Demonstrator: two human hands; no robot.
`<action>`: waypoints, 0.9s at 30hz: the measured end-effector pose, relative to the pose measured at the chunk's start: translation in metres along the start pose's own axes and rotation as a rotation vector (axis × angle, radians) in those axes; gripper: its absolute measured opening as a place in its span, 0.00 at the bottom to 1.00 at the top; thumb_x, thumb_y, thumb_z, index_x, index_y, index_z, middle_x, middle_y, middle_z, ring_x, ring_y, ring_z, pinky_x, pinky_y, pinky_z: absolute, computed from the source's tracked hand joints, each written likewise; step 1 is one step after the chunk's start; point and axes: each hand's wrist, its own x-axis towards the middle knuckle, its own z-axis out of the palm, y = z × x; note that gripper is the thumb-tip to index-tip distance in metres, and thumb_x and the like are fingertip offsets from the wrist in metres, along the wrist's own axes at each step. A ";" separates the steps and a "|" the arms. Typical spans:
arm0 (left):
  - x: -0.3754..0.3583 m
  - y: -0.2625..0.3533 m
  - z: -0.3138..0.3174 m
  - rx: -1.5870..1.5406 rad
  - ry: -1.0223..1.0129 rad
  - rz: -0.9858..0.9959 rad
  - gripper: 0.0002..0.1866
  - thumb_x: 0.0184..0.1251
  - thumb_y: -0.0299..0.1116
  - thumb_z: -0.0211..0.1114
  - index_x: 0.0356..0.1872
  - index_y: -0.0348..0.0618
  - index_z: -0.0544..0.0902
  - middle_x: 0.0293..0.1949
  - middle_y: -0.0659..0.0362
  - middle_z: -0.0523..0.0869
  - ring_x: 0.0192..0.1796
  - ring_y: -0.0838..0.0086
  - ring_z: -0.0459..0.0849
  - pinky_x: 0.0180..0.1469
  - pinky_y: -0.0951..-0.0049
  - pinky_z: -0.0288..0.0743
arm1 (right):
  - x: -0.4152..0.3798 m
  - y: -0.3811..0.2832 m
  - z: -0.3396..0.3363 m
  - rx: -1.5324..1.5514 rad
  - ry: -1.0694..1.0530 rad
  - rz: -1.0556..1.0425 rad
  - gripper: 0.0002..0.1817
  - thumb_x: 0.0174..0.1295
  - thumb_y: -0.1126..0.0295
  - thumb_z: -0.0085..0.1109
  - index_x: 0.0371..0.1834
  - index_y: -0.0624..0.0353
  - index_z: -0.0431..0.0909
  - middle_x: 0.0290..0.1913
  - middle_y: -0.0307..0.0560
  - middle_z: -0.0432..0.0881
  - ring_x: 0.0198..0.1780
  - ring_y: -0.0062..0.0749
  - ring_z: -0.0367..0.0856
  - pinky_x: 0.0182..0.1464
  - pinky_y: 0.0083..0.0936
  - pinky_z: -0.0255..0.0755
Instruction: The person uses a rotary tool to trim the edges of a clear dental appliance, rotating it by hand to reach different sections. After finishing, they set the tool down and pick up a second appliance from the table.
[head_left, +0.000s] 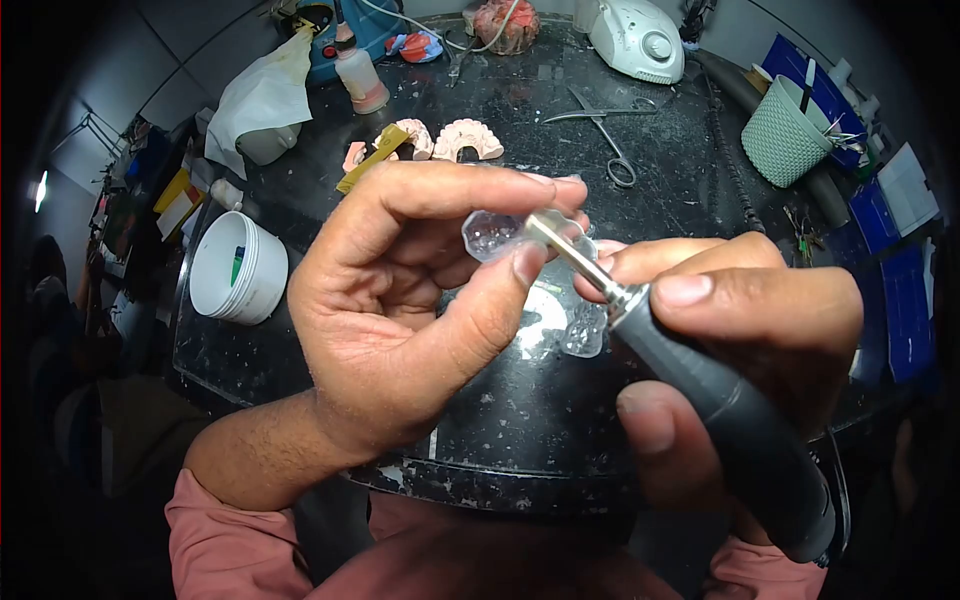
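My left hand (385,290) pinches a clear dental aligner (487,236) between thumb and fingertips, its moulded end showing inside the curl of the fingers. In my right hand (770,310) is a black rotary handpiece (735,405), gripped like a pen with its metal nose pointing up and left. The pale tip (548,228) of the handpiece meets the aligner's edge in this view, right by my left thumb and forefinger. Another clear moulded piece (584,332) shows below the fingers, above the dark table (500,410).
Dental casts (467,140) and a yellow strip (373,158) lie beyond my left hand. Scissors (603,130) rest farther back. A white tub (240,268) stands left, a green woven basket (787,132) right. At the back are a bottle (360,78) and a white device (638,42).
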 end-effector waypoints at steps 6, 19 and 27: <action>0.000 0.000 0.000 0.063 -0.012 0.038 0.14 0.66 0.19 0.57 0.52 0.32 0.71 0.51 0.39 0.81 0.54 0.58 0.83 0.59 0.58 0.75 | 0.008 -0.001 -0.010 -0.242 -0.267 -0.017 0.24 0.57 0.55 0.68 0.43 0.60 0.67 0.34 0.48 0.77 0.45 0.39 0.79 0.61 0.50 0.66; 0.001 0.003 0.001 0.124 0.019 0.063 0.15 0.63 0.16 0.57 0.52 0.31 0.73 0.52 0.38 0.80 0.54 0.56 0.82 0.61 0.57 0.74 | -0.004 0.002 0.007 -0.278 -0.019 -0.010 0.25 0.56 0.51 0.68 0.43 0.56 0.67 0.31 0.44 0.76 0.47 0.42 0.79 0.67 0.63 0.51; 0.000 -0.003 -0.003 0.127 0.003 0.144 0.15 0.63 0.16 0.57 0.52 0.31 0.73 0.52 0.39 0.80 0.54 0.55 0.82 0.61 0.57 0.74 | 0.008 -0.003 -0.012 -0.382 -0.280 -0.013 0.26 0.54 0.52 0.69 0.43 0.59 0.68 0.31 0.43 0.76 0.48 0.42 0.78 0.68 0.64 0.47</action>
